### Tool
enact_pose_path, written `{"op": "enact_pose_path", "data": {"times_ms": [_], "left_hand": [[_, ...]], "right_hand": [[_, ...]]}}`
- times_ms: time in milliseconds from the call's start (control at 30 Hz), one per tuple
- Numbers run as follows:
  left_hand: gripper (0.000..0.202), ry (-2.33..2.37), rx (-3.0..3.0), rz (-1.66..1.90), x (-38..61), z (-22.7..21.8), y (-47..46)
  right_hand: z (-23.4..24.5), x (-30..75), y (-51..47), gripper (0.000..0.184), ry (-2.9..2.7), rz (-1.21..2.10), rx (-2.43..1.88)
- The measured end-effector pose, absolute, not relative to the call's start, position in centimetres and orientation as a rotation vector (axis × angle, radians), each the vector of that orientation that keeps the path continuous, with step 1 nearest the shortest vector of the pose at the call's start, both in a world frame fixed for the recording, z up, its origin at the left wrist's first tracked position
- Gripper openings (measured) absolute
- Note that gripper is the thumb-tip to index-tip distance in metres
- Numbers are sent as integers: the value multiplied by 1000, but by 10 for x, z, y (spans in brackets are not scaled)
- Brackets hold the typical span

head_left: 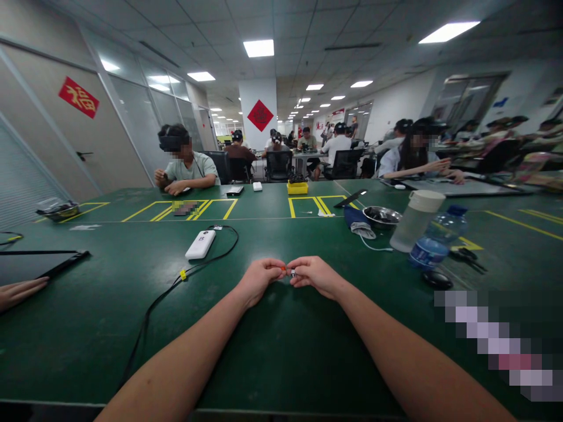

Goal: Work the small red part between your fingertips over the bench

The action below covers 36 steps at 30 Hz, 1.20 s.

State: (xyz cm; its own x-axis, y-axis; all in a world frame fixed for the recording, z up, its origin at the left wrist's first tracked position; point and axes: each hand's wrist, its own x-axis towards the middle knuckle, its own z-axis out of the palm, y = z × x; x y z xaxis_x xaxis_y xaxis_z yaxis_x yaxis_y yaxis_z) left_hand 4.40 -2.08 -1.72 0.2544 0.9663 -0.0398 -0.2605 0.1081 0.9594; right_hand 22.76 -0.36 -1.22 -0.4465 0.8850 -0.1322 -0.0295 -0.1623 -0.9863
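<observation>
Both hands meet over the green table (281, 357), fingertips nearly touching. My left hand (261, 278) is closed in a pinch on a small orange-red piece (282, 268). Pinched between the thumb and fingers of my right hand (319, 276) is a small silvery piece (292, 272). The two pieces are very close together; whether they touch or are joined I cannot tell. Both are too small to name, and the fingers cover part of them. To the left of my hands lies a white power bank (201, 244) beside a black cable (153, 305).
On the right stand a frosted bottle (417, 221), a clear plastic bottle (440, 239) and a metal bowl (382, 217); a black mouse (437, 279) lies nearer. A yellow box (298, 187) sits farther back. People work across the table, and a person's hand (21, 292) shows at left.
</observation>
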Motion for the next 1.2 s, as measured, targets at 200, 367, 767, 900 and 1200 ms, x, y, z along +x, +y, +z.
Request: {"op": "enact_pose_path", "data": {"times_ms": [200,367,767,900,1200], "left_hand": [[16,891,1067,1101,38,-14,-19],[17,877,1081,1086,36,-17,-18],[17,894,1147,1081,37,-20,-19],[14,901,1133,1072,37,-19,-19],[13,883,1109,1077,33,-17,-17]], "right_hand": [[-11,226,-7,24,-1451,1692,-1003],[-11,227,-6,23,-1447,1696,-1009],[-11,226,-6,23,-1420,1691,-1036],[-10,226,-7,23,-1420,1696,-1031],[-8,223,-10,21,-1401,1721,-1002]]}}
